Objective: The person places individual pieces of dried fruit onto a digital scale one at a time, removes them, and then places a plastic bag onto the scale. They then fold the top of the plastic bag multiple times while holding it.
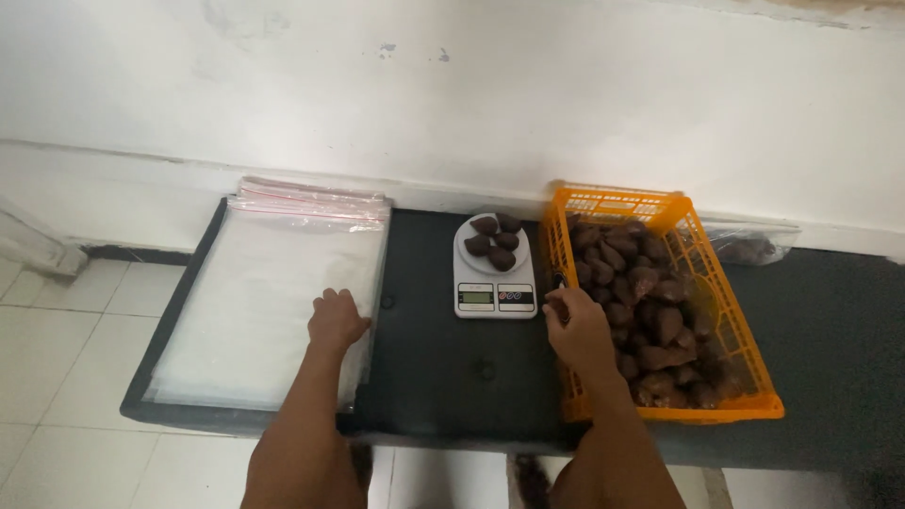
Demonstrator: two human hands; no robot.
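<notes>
My left hand [337,320] rests palm down on a stack of clear zip bags [273,302] at the left end of a black table [434,368], fingers slightly curled. My right hand [577,325] hovers at the left rim of an orange plastic crate [702,283] full of dark brown scaly fruits [650,320]; its fingers are bent, and whether they pinch anything is unclear. Between the hands stands a small white kitchen scale [494,273] with several of the same brown fruits [495,243] on its round platform.
A white wall runs behind the table. A clear bag with more brown fruits [749,247] lies behind the crate at the right. White floor tiles show at the left and below the table's front edge.
</notes>
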